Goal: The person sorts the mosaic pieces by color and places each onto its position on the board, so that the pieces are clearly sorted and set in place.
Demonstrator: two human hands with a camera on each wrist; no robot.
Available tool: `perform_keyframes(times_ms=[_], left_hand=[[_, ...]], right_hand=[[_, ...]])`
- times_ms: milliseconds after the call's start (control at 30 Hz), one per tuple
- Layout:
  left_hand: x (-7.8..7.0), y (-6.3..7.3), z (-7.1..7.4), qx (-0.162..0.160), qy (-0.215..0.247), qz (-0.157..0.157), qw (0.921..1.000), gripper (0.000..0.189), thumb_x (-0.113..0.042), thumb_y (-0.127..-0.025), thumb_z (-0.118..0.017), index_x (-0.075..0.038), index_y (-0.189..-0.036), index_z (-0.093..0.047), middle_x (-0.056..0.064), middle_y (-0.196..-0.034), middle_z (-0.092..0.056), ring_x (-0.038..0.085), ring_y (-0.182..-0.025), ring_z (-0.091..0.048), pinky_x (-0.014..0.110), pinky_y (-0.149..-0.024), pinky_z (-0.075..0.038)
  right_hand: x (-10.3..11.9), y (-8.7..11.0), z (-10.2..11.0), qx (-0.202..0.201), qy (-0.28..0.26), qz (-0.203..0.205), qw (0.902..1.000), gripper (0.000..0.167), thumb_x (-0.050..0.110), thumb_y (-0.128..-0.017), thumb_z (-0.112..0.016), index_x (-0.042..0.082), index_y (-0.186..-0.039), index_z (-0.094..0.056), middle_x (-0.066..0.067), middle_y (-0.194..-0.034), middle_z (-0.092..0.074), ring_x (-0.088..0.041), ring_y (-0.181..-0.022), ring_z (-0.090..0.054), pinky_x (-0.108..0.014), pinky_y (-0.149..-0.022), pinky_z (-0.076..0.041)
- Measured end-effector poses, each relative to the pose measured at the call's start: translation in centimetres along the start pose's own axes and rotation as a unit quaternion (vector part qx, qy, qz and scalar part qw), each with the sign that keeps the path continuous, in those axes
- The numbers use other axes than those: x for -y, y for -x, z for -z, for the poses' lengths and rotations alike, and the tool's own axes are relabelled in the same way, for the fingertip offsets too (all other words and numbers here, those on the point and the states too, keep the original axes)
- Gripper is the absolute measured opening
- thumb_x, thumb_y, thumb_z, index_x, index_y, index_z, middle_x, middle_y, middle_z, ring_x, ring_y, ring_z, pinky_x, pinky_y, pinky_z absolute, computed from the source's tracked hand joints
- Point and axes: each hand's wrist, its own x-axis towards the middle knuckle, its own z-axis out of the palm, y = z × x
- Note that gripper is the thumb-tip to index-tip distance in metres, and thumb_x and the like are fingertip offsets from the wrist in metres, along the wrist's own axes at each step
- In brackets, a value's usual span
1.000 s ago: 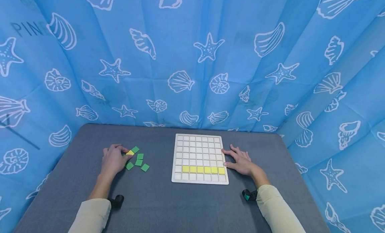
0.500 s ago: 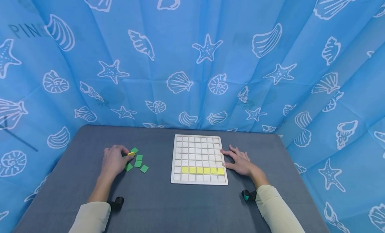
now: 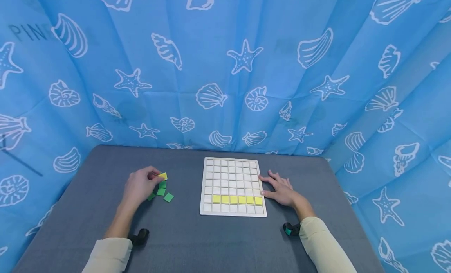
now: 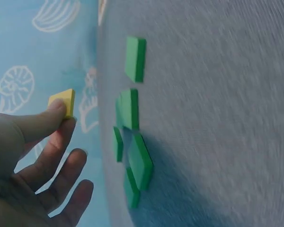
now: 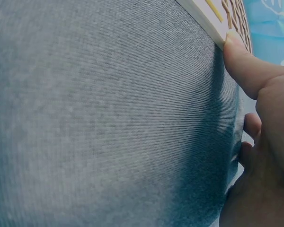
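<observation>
My left hand [image 3: 140,184] pinches a yellow square tile [image 4: 61,101] between thumb and forefinger, lifted off the table. Below it lie several green square tiles [image 3: 168,197], spread loosely; the hand hides some of them in the head view. A white grid board [image 3: 230,183] lies at the middle of the table, with a row of several yellow tiles [image 3: 233,199] in its second row from the near edge. Along the board's right edge, my right hand [image 3: 283,191] rests with fingers spread, its thumb and forefinger touching the rim.
The grey cloth-covered table [image 3: 197,245] ends at the back against a blue shell-patterned curtain [image 3: 225,120], which also runs along both sides. Black camera mounts [image 3: 140,237] sit at the wrists.
My left hand has lifted the yellow tile up from among the green tiles and moved a little right and away from me. The right hand stays at the board's edge.
</observation>
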Motion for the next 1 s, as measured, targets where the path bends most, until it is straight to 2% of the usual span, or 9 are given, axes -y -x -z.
perform_keyframes(times_ms=[133,333,533,800,1000], left_hand=[[-0.9,0.3,-0.2,0.007,0.004,0.000,1.0000,0.024,-0.030,-0.098,-0.069,-0.017,-0.118,-0.073,0.007,-0.097,-0.074,0.019,-0.076,-0.060,0.031,-0.063,-0.041],[-1.8,0.8,-1.0,0.011,0.017,-0.010,0.9997,0.023,-0.029,-0.098,-0.069,-0.020,-0.118,-0.075,0.008,-0.106,-0.077,0.020,-0.083,-0.065,0.032,-0.065,-0.043],[-2.6,1.0,-2.2,0.019,0.039,-0.018,0.9989,0.024,-0.025,-0.100,-0.066,-0.022,-0.122,-0.075,0.009,-0.119,-0.076,0.026,-0.103,-0.069,0.045,-0.081,-0.052],[-4.1,1.2,-3.6,0.019,0.058,-0.019,0.9980,0.020,-0.023,-0.099,-0.067,-0.021,-0.117,-0.076,0.005,-0.111,-0.077,0.022,-0.097,-0.069,0.044,-0.083,-0.055],[-5.0,1.6,-5.1,0.025,0.066,-0.043,0.9966,0.016,-0.019,-0.096,-0.072,-0.021,-0.111,-0.078,0.002,-0.109,-0.077,0.019,-0.096,-0.068,0.044,-0.085,-0.056]], right_hand=[[0.3,-0.2,0.1,0.007,0.006,-0.011,0.9999,0.070,0.053,-0.099,-0.060,0.026,-0.159,-0.037,-0.023,-0.171,-0.011,-0.054,-0.155,-0.001,-0.075,-0.118,0.001],[0.5,-0.4,0.2,0.010,0.018,-0.023,0.9995,0.071,0.054,-0.098,-0.061,0.025,-0.158,-0.039,-0.022,-0.170,-0.014,-0.052,-0.156,-0.005,-0.074,-0.120,-0.002],[0.7,-0.6,0.3,0.014,0.027,-0.044,0.9986,0.070,0.054,-0.096,-0.064,0.027,-0.157,-0.041,-0.021,-0.170,-0.015,-0.056,-0.152,-0.014,-0.077,-0.117,-0.010],[1.2,-0.8,0.6,0.018,0.044,-0.064,0.9968,0.068,0.050,-0.095,-0.067,0.025,-0.155,-0.044,-0.021,-0.170,-0.017,-0.057,-0.149,-0.020,-0.076,-0.115,-0.018],[1.8,-0.9,1.0,0.020,0.044,-0.059,0.9971,0.069,0.048,-0.094,-0.070,0.021,-0.153,-0.046,-0.024,-0.168,-0.019,-0.059,-0.148,-0.020,-0.076,-0.115,-0.018]])
